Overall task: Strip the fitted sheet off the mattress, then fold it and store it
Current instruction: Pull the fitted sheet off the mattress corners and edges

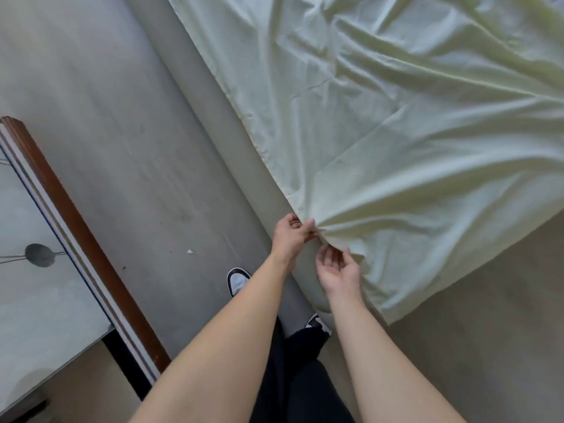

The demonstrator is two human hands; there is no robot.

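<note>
Head view looks down on our two bare arms reaching to the near corner of the bed. Our left hand (290,236) pinches the gathered edge of the pale green fitted cotton sheet (396,132), fingers (309,225) clenched on the fabric where creases fan out from the grip. Our right hand (338,270) sits just beside it, palm up, fingers loosely curled at the hem; whether they truly grasp cloth, we cannot tell. We judge both hands meet here to find the corner for folding. Most of the sheet lies rumpled across the beige mattress (488,315), bare along its side and near end. A grey floor (106,132) runs alongside.
</note>
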